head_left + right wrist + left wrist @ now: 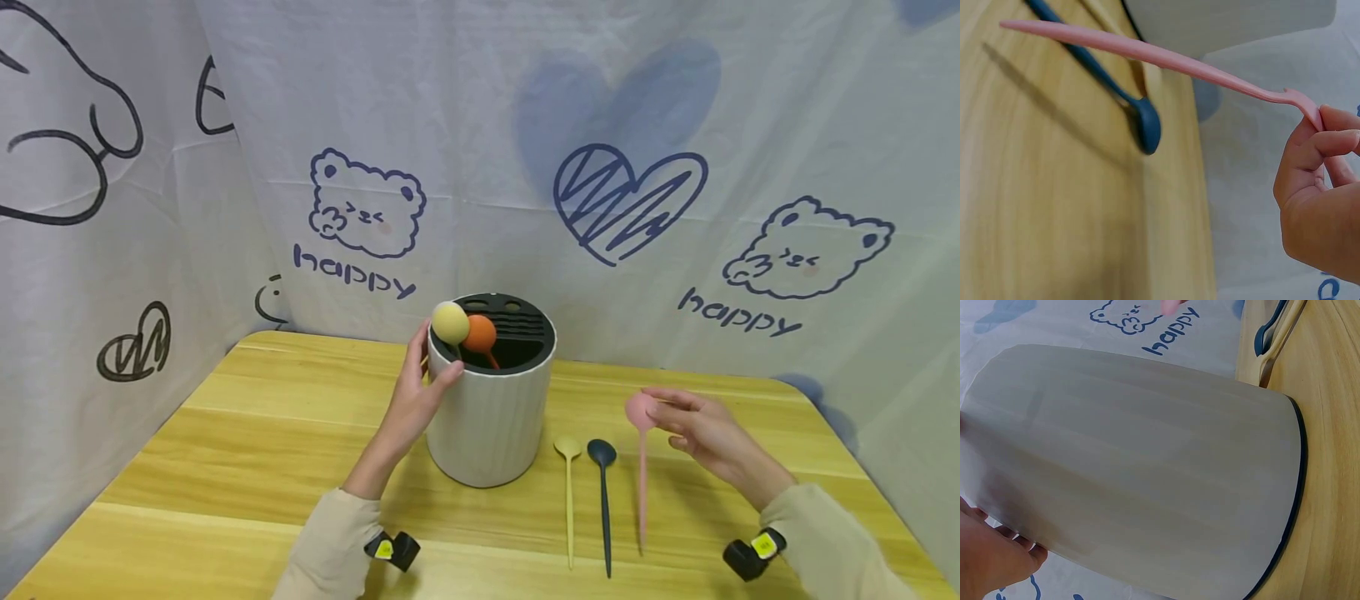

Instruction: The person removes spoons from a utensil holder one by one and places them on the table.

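A white ribbed utensil holder (486, 425) with a black slotted top stands upright on the table. My left hand (412, 392) grips its left side, thumb up by the rim; in the left wrist view its fingers touch the wall. A pale yellow spoon (451, 322) and an orange spoon (481, 333) stand in the holder, heads up. My right hand (701, 429) pinches a pink spoon (642, 467) by its head. That spoon's handle slants above the tabletop in the right wrist view. To its left lie a dark blue spoon (603, 492) and another yellow spoon (568, 492).
The wooden table (247, 467) ends at a white curtain (480, 125) with bear and heart drawings, close behind the holder. The two lying spoons are side by side, heads toward the back, right of the holder.
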`<state>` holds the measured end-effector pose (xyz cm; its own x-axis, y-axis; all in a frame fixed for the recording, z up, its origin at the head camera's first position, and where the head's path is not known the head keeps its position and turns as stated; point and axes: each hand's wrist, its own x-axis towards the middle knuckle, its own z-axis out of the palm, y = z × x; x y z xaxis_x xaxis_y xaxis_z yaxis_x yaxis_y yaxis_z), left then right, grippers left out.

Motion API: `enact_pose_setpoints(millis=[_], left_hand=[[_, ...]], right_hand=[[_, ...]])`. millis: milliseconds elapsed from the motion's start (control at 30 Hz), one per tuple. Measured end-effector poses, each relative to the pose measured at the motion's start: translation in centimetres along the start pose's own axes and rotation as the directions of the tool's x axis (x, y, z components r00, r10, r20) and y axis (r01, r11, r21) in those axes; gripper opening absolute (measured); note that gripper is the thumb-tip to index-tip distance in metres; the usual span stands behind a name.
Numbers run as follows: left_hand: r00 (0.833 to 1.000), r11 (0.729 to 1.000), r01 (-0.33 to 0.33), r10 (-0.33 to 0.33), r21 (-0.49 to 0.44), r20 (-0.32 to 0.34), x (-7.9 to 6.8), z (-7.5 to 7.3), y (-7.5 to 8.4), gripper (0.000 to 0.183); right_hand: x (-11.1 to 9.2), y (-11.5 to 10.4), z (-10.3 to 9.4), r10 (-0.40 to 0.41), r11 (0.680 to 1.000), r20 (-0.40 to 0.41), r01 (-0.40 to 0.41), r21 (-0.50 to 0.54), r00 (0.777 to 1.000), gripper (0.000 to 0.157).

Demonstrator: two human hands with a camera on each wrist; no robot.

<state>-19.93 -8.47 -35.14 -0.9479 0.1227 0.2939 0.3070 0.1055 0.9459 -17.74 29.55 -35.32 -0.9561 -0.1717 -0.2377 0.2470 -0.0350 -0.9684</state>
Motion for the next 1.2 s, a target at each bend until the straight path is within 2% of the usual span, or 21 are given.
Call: enact_pose_setpoints(millis=[467,567,700,833,1033,1200], left_hand=[[1.000,1.000,0.002,-0.002,0.000,-0.002,-0.1,0.0,-0.1,0.082],[1.000,1.000,0.000,0.000,-0.001,0.000,-0.1,0.0,-0.1,0.082],[1.000,1.000,0.000,0.000,-0.002,0.001,-0.1,0.0,-0.2,0.082],[1.000,1.000,0.000,0.000,-0.002,0.000,-0.1,0.0,-0.2,0.082],[1.000,1.000,-0.006,0.006,-0.008,0.000,-0.2,-0.1,-0.2,0.082],[1.000,1.000,-0.006,0.006,-0.009,0.002,-0.2,-0.1,-0.1,0.082]], right_hand=[[0.4,2.1,-1.1,0.031,0.999,-0.045,-0.032,-0.026,0.998,0.024],[0.6,2.6,-1.4,0.044,0.998,-0.034,-0.045,-0.032,0.998,0.033],[0.9,3.1,-1.5,0.065,0.997,-0.013,-0.065,-0.042,0.998,0.055],[1.1,3.7,-1.9,0.085,0.993,0.008,-0.085,-0.078,0.996,0.065],[1.3,4.5,-2.5,0.103,0.990,0.047,-0.098,-0.098,0.994,0.057],[1.3,5.2,-2.4,0.128,0.988,0.036,-0.124,-0.089,0.991,0.055]])
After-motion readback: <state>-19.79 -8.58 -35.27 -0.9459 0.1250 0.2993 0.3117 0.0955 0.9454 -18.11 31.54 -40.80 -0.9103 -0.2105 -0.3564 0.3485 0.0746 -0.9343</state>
